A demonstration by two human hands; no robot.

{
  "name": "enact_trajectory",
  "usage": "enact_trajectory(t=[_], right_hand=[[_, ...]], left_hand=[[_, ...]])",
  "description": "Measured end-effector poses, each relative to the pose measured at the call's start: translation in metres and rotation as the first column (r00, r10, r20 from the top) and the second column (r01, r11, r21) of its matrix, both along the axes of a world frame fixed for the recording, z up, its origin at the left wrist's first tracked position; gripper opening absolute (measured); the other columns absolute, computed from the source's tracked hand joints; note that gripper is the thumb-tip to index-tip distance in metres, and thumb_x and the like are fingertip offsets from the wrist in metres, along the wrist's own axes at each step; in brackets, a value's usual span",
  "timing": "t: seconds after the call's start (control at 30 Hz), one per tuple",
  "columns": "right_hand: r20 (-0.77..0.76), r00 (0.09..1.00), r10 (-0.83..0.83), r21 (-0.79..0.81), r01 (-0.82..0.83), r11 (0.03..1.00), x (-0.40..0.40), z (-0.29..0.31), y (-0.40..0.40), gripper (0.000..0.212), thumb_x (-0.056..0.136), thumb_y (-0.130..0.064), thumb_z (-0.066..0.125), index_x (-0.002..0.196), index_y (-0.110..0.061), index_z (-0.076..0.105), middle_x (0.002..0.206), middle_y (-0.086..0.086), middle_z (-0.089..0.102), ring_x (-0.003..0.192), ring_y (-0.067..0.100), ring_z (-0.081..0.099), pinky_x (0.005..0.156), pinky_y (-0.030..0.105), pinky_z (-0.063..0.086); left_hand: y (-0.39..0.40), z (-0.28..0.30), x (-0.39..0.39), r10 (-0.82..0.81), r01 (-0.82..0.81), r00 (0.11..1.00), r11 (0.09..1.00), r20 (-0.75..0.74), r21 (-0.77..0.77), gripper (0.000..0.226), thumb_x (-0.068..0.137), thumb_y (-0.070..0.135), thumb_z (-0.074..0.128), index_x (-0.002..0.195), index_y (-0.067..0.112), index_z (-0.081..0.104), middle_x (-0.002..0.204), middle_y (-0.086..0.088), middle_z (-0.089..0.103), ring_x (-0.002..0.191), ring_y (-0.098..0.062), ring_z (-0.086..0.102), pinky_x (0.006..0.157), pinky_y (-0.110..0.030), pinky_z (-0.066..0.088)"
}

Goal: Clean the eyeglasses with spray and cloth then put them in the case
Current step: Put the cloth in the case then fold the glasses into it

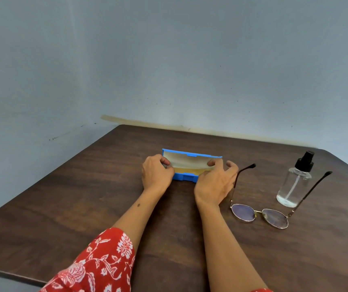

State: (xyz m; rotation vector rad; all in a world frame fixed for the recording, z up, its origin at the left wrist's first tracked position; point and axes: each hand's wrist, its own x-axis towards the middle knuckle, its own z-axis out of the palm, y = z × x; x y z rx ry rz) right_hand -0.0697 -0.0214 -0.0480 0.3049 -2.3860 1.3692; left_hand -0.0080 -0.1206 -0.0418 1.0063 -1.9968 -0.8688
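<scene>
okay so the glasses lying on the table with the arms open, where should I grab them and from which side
Probably pinch the bridge of the eyeglasses, coming from above. The lenses rest on the table with both temples sticking up and away, so the bridge is exposed, keeps fingers off the glass, and sits clear of the spray bottle.

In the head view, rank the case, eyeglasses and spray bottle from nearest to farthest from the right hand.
1. Blue case: the right hand holds its right end.
2. Eyeglasses: just right of that hand, one temple beside its fingers.
3. Spray bottle: farther right, beyond the glasses.
</scene>
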Motion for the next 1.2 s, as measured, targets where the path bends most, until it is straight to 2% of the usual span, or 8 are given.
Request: enact_trajectory(t=[0.1,0.2,0.3,0.43,0.73,0.83,1.0,1.2], right_hand=[[0.066,0.998,0.013,0.008,-0.013,1.000,-0.001,0.001,0.002,0.015,0.089,-0.009,0.053,0.096,-0.011,0.066,0.139,0.012,0.034,0.127,0.027,0.033,0.096,0.036,0.034],[0.060,0.998,0.026,0.052,-0.029,0.998,0.002,0.004,0.004,0.024,0.094,-0.019,0.045,0.098,-0.008,0.066,0.143,0.014,0.030,0.130,0.027,0.030,0.098,0.037,0.033],[0.065,0.996,0.054,0.100,-0.060,0.993,0.003,0.004,0.004,0.032,0.095,-0.025,0.040,0.094,-0.008,0.067,0.146,0.015,0.028,0.132,0.028,0.028,0.100,0.039,0.032],[0.106,0.993,0.059,0.139,-0.073,0.988,0.002,0.002,0.005,0.039,0.095,-0.027,0.039,0.089,-0.002,0.069,0.147,0.017,0.028,0.131,0.030,0.028,0.102,0.040,0.031],[0.108,0.991,0.075,0.188,-0.095,0.978,0.002,0.000,0.005,0.037,0.094,-0.026,0.042,0.092,0.001,0.067,0.142,0.017,0.034,0.125,0.031,0.034,0.100,0.038,0.032],[0.068,0.996,0.060,0.177,-0.071,0.982,0.004,-0.003,0.005,0.036,0.094,-0.025,0.042,0.092,0.001,0.067,0.143,0.018,0.033,0.126,0.033,0.034,0.101,0.040,0.034],[-0.083,0.997,0.013,0.069,-0.007,0.998,0.010,-0.006,0.003,0.019,0.091,-0.014,0.046,0.098,0.000,0.057,0.139,0.023,0.037,0.124,0.037,0.038,0.096,0.042,0.037],[-0.228,0.972,0.056,0.021,-0.052,0.998,0.029,-0.005,0.004,0.031,0.080,0.001,0.055,0.111,0.007,0.052,0.128,0.029,0.046,0.110,0.044,0.051,0.089,0.047,0.045]], left_hand=[[0.003,0.000,0.002,-0.023,0.025,0.999,0.998,0.032,-0.056,0.018,0.085,0.011,0.053,0.092,0.011,0.069,0.110,-0.010,0.060,0.098,-0.025,0.058,0.077,-0.032,0.048],[0.007,0.003,0.005,-0.032,0.038,0.997,0.994,0.064,-0.098,0.028,0.090,0.014,0.044,0.096,0.009,0.070,0.110,-0.012,0.055,0.099,-0.027,0.056,0.081,-0.033,0.045],[0.009,0.003,0.006,-0.050,0.062,0.994,0.991,0.096,-0.116,0.032,0.092,0.016,0.041,0.094,0.008,0.071,0.110,-0.011,0.052,0.102,-0.026,0.054,0.076,-0.030,0.041],[0.008,0.000,0.005,-0.067,0.089,0.986,0.986,0.150,-0.142,0.030,0.092,0.017,0.042,0.082,0.003,0.067,0.106,-0.012,0.050,0.103,-0.026,0.052,0.074,-0.028,0.039],[0.010,-0.003,0.006,-0.058,0.089,0.985,0.978,0.163,-0.187,0.032,0.092,0.016,0.041,0.078,0.000,0.065,0.100,-0.012,0.047,0.100,-0.026,0.049,0.074,-0.030,0.040],[0.010,-0.006,0.007,-0.063,0.091,0.987,0.978,0.147,-0.190,0.031,0.092,0.016,0.041,0.078,0.000,0.064,0.101,-0.013,0.048,0.102,-0.025,0.049,0.072,-0.028,0.036],[0.012,-0.006,0.010,-0.080,0.092,0.994,0.982,0.078,-0.165,0.026,0.091,0.016,0.046,0.088,0.000,0.066,0.125,-0.016,0.044,0.122,-0.026,0.042,0.082,-0.027,0.036],[0.023,-0.006,0.021,-0.038,0.030,0.999,0.977,-0.034,-0.211,0.016,0.086,0.008,0.048,0.093,0.002,0.061,0.131,-0.016,0.041,0.131,-0.025,0.035,0.091,-0.030,0.038]])
